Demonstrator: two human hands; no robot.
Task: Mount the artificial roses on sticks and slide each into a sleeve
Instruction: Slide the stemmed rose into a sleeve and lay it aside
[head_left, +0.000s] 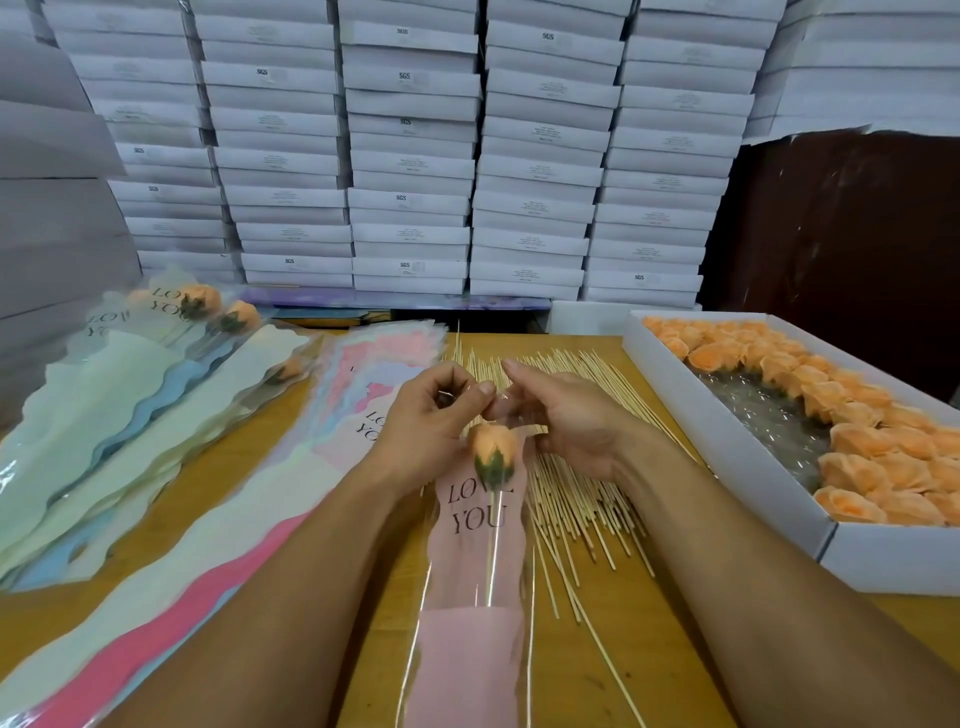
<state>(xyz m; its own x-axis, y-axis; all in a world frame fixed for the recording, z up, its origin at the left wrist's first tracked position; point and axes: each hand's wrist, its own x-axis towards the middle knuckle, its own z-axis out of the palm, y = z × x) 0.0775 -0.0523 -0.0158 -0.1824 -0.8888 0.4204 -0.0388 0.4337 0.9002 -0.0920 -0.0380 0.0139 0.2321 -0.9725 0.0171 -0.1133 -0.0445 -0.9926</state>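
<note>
An orange artificial rose (492, 451) on a thin stick sits inside a pink and clear sleeve (467, 639) printed LOVE YOU, lying lengthwise toward me. My left hand (426, 421) pinches the clear top edge of the sleeve above the rose. My right hand (566, 415) holds the same top edge from the right side. A loose pile of wooden sticks (566, 499) lies under and right of my hands. A white box of orange roses (883, 447) stands on the right.
A fan of empty coloured sleeves (218, 525) lies left of centre. Finished sleeved roses (171, 353) are stacked at the far left. Stacks of white flat boxes (410, 156) form a wall behind the wooden table (675, 670).
</note>
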